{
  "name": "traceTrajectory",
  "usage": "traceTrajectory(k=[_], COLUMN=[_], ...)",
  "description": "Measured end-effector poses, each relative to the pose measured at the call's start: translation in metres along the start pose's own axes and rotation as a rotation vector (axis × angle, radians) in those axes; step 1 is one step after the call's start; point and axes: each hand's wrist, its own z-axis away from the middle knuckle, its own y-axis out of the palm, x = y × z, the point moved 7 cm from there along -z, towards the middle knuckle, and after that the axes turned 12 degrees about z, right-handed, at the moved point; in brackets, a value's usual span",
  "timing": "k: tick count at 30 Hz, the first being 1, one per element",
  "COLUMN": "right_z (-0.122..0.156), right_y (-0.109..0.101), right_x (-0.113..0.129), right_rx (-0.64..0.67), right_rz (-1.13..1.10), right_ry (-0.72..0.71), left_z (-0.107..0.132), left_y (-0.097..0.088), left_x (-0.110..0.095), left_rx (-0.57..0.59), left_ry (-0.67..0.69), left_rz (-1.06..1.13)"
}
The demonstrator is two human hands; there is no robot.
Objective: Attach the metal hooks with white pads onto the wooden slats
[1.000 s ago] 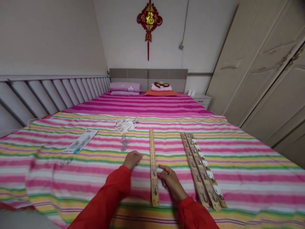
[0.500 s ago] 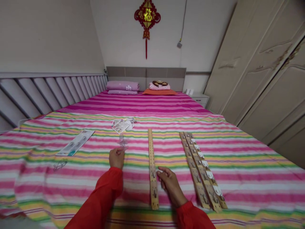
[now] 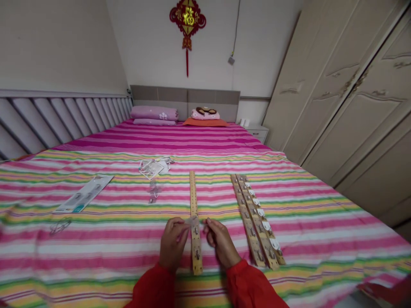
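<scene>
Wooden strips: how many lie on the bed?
4: a central strip; on the right, a left strip, middle strip and white-hooked strip. None looks hidden.

A large gold character, 福, stands on the dark red hanging on the wall above the headboard, upright and centred in its diamond-shaped middle. Smaller gold marks flank it and look like writing, though they are too small to tell for certain. On the bed, the long, pale package carries a teal patch at its near corner, with any lettering too small to read.
</scene>
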Motion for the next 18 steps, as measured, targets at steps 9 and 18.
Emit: traceTrajectory(k=[9,18], right_z=[0.009,0.0], right_y=[0.019,0.014], right_x=[0.012,0.02], right_rx=[0.031,-0.071], right_rz=[-0.063,-0.194], right_ry=[0.027,0.026], left_z=[0.006,0.005], left_y=[0.014,0.016], left_x=[-0.021,0.018], left_rx=[0.111,-0.097], left_ry=[0.12,-0.431], left_rz=[-0.098,0.277])
